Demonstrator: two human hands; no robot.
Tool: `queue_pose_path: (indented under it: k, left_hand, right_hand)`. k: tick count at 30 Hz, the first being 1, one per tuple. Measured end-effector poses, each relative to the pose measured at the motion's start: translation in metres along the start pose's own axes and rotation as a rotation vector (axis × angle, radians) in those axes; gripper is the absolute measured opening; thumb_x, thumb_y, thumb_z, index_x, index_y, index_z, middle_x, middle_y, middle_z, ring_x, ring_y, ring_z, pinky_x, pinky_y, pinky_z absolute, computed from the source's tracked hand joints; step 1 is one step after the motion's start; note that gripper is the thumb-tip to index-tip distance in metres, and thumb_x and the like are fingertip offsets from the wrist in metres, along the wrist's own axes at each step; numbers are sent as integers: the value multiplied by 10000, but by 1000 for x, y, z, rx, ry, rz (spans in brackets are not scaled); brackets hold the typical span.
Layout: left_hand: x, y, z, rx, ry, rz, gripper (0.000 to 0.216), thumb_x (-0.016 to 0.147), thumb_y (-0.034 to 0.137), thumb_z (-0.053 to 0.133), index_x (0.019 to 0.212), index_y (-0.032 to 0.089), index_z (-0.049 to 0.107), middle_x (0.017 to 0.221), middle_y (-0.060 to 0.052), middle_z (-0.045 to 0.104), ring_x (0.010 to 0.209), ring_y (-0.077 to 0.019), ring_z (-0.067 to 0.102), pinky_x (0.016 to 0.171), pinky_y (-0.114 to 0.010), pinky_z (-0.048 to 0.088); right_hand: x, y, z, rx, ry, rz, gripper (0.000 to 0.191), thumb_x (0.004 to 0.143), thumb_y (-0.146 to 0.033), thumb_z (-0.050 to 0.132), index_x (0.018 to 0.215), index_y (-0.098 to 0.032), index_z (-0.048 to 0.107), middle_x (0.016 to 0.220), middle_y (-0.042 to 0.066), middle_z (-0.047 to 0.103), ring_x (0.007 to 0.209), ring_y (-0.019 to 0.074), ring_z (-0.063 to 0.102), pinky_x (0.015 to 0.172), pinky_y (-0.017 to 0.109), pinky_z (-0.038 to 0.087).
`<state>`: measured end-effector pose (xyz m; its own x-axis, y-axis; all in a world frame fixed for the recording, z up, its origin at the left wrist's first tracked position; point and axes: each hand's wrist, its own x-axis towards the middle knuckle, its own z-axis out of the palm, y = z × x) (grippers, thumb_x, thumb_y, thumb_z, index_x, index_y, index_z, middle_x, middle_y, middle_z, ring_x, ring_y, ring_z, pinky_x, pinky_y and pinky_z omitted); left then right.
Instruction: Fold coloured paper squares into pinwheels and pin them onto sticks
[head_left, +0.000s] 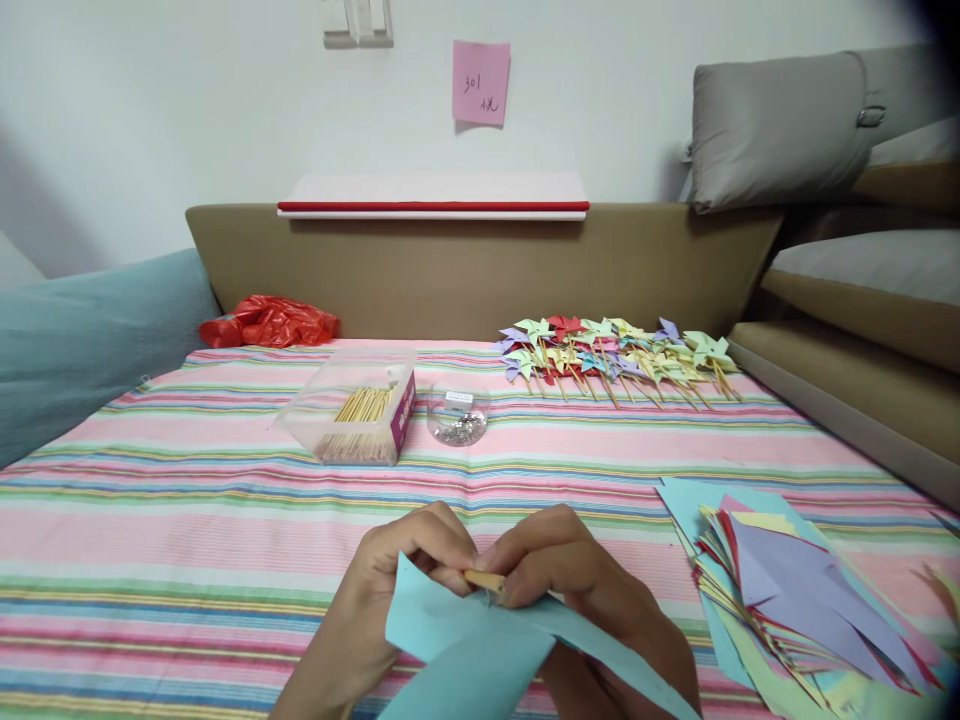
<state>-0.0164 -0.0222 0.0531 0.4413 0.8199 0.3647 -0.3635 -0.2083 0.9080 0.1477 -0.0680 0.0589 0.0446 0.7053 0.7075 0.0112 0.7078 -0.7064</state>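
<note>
A light-blue paper pinwheel (465, 650), cut into blades, is held low in front of me. The end of a thin wooden stick (484, 580) shows at its top, between my fingertips. My left hand (397, 570) is closed, its fingers pinching around the stick beside one blade. Closed from the other side, my right hand (592, 575) has its thumb and fingers at the stick's end and on the blue paper. A small shiny bit shows just under the stick, too small to make out. Part of the stick is hidden by my fingers.
Ahead stand a clear plastic box (300, 415) of wooden sticks and a round clear container (489, 410) of small metal pieces. Finished pinwheels (600, 355) lie at the back right. Cut coloured paper (795, 580) is stacked at right. A red plastic bag (274, 322) lies back left.
</note>
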Motion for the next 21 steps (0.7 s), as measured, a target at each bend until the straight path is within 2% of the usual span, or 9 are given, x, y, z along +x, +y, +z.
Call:
queue_pose_path:
  k: [4,9,14,21]
  left_hand:
    - [0,-2,-6,16,-42,-36,49,868,261,729,848,273,772,783,-5,647,705,-137,593,641,-238,475]
    - [0,-2,-11,27,-75,-50,66,856,227,742,864,283,776,774,1,640,699,-124,582,631,-227,471]
    - [1,5,-7,49,-70,-29,76,851,229,748,859,297,782,756,10,642,687,-116,592,625,-212,482]
    - [4,9,-6,95,-67,12,66,844,236,752,846,294,784,727,4,635,660,-118,596,607,-205,497]
  right_hand:
    - [-2,4,1,23,26,-1,63,962,-297,612,975,-272,669,928,23,725,835,156,682,730,263,538]
    - [-2,2,0,56,-3,5,80,960,-280,618,1004,-276,685,951,34,736,860,165,683,689,260,534]
    - [-2,-2,5,102,75,29,85,956,-299,628,981,-292,708,925,34,735,845,175,681,725,286,544]
    - [-6,5,5,159,26,49,142,958,-223,617,1041,-307,694,991,26,713,906,169,666,790,302,551]
